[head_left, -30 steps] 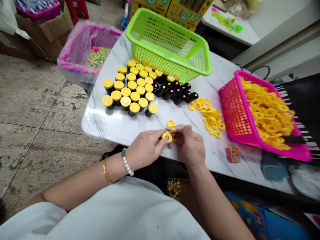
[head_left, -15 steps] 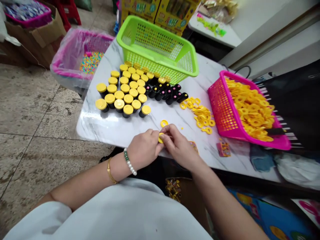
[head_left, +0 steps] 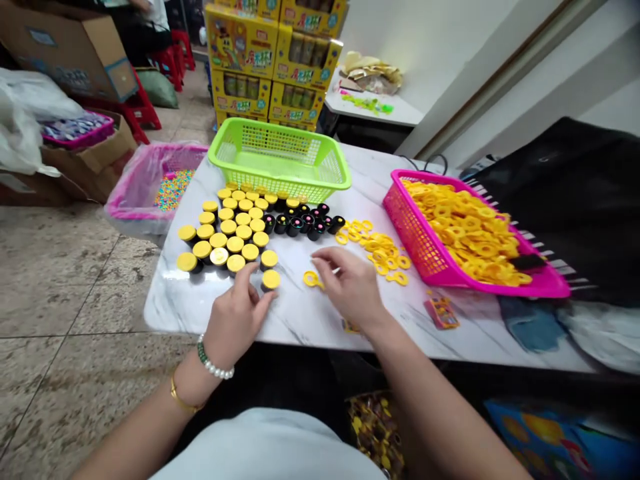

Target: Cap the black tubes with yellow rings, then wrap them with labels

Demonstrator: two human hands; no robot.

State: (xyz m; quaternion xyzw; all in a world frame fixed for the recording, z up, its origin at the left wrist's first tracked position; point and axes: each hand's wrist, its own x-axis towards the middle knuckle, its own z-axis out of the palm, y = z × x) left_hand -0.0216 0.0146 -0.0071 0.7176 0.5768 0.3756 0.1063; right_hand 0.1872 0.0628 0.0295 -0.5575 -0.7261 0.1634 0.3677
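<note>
My left hand (head_left: 236, 308) is open, thumb and index finger apart, right beside a small black cup with a yellow lid (head_left: 271, 280) that stands upright at the front of the group. Whether the fingertips touch it is hard to tell. Several more yellow-lidded black cups (head_left: 235, 245) stand together to the left and behind. My right hand (head_left: 353, 287) hovers over the table with fingers loosely bent and apart, close to a single yellow plastic ring (head_left: 311, 279) with a tab. Some of its fingers are hidden. Black cups without lids (head_left: 295, 225), with coloured bits inside, lie behind.
A pile of yellow rings (head_left: 383, 250) lies near a pink basket (head_left: 420, 247) full of them. A green basket (head_left: 280, 183) stands behind the cups. A small printed packet (head_left: 443, 311) is near the front edge. A lined pink tub (head_left: 133, 193) with colourful beads stands left of the table.
My hands have moved apart. The yellow-lidded cup they held now stands at the front of the group. My right hand has come over near the single ring. The view has tilted up.
</note>
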